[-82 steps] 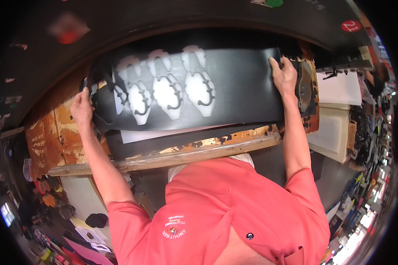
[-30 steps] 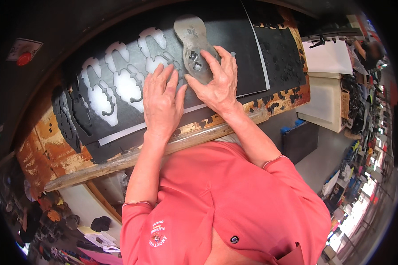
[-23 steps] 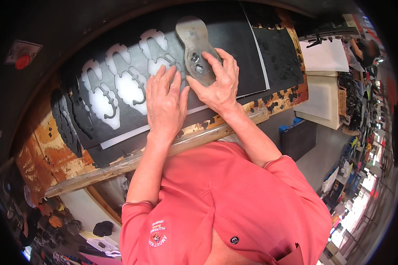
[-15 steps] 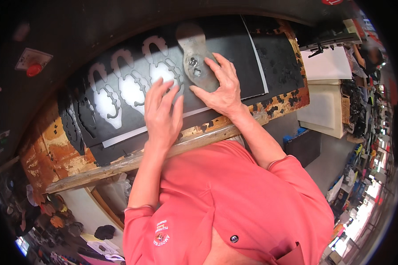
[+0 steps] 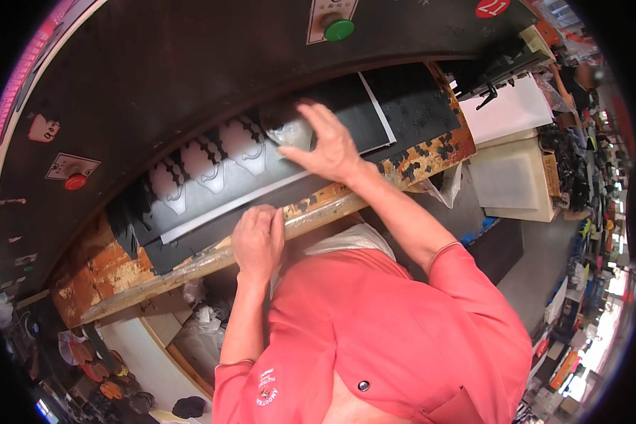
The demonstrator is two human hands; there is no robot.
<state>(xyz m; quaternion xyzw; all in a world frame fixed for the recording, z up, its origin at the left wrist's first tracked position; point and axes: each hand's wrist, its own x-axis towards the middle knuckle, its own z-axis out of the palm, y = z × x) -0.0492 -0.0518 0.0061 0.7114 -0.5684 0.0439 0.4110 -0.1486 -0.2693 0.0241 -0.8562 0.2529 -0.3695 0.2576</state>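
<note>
Metal die (image 5: 290,134), right hand (image 5: 331,145) alone

Our left hand (image 5: 258,237) has moved from over the black sheet (image 5: 348,106) to the worktop (image 5: 131,247)'s front edge, curled; we can't tell its grip. Only our spread right hand stays by the die, on the sheet behind that edge.

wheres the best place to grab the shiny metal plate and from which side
Probably take the metal plate by opposite edges of its near end, coming from the person's side, slightly right. It appears to lie flat on the black sheet, its far end in shadow by the dark machine, so the near end looks freer. The right hand is there, fingers spread.
</note>
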